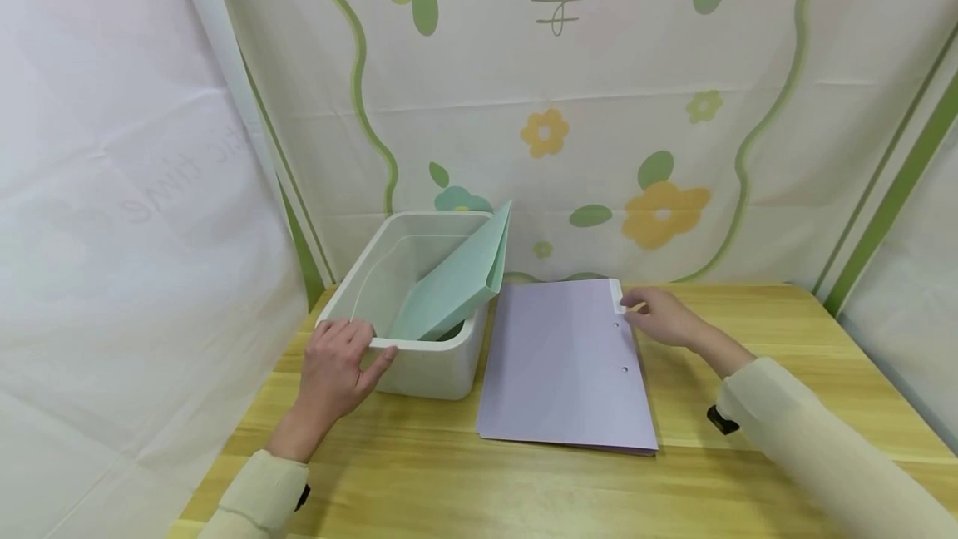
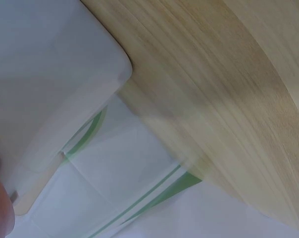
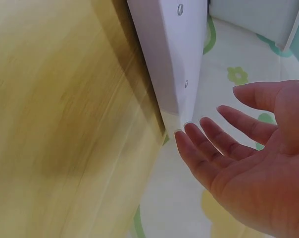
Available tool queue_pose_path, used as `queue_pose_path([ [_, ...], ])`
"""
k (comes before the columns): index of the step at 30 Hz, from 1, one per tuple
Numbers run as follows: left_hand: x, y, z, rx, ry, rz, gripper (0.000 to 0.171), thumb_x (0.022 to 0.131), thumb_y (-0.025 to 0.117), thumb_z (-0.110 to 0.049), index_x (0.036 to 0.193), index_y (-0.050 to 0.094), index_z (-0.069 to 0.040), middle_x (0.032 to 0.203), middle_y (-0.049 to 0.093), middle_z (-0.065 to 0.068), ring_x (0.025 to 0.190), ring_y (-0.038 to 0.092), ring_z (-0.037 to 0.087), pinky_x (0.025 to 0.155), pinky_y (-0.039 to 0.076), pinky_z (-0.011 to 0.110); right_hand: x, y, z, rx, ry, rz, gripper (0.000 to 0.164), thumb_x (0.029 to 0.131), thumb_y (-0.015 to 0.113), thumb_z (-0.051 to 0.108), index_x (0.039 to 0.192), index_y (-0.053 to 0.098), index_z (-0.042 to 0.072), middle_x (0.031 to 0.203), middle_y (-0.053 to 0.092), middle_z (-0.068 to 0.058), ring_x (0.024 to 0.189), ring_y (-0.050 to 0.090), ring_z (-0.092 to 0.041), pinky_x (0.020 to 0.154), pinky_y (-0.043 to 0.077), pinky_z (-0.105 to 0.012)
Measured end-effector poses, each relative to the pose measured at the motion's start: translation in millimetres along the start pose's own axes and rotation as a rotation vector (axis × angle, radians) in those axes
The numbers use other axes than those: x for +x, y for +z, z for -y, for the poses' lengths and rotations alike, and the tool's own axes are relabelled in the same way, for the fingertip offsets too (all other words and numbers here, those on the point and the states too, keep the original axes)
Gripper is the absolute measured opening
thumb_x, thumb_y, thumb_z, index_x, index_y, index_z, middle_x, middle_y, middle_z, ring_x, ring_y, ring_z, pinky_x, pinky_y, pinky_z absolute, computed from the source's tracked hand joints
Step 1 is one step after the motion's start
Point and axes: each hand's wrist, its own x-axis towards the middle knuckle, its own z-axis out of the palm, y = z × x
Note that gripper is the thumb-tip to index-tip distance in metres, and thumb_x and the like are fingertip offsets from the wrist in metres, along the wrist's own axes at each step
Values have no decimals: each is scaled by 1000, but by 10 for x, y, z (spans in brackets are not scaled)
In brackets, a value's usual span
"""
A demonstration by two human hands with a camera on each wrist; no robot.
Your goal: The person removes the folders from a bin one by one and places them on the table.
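My left hand [image 1: 337, 368] grips the near left corner of a white plastic bin [image 1: 430, 371], fingers over the rim and thumb along its near side. Leaning in the bin is a mint green folder [image 1: 449, 281], its upper end sticking out over the right rim. A lilac file folder [image 1: 565, 364] lies flat on the table beside the bin, with a white label at its top right and metal eyelets along the right side. By that label is my right hand [image 1: 662, 316], fingers loosely extended with their tips close to the folder's edge [image 3: 181, 59].
The wooden table [image 1: 419, 472] carries the bin and folder. Behind it hangs a white cloth [image 1: 479, 65] with flower prints, close to the bin's far side. Another white cloth [image 1: 135, 231] hangs along the left.
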Motion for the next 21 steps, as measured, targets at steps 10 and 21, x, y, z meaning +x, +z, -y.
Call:
queue_pose_path([
  [10, -9, 0, 10, 4, -4, 8, 60, 104, 38, -63, 77, 49, -10, 69, 45, 0, 63, 46, 23, 69, 42, 47, -71, 21, 116, -4, -69, -13, 31, 98, 60, 3, 123, 59, -15, 123, 62, -34, 104, 67, -44, 87, 55, -54],
  [21, -7, 4, 8, 6, 2, 4, 59, 103, 38, -63, 77, 47, -11, 69, 43, 0, 63, 48, 23, 70, 41, 46, -127, 35, 301, -47, -120, -26, 32, 99, 60, 4, 126, 59, -12, 126, 62, -31, 106, 66, -44, 93, 50, -59],
])
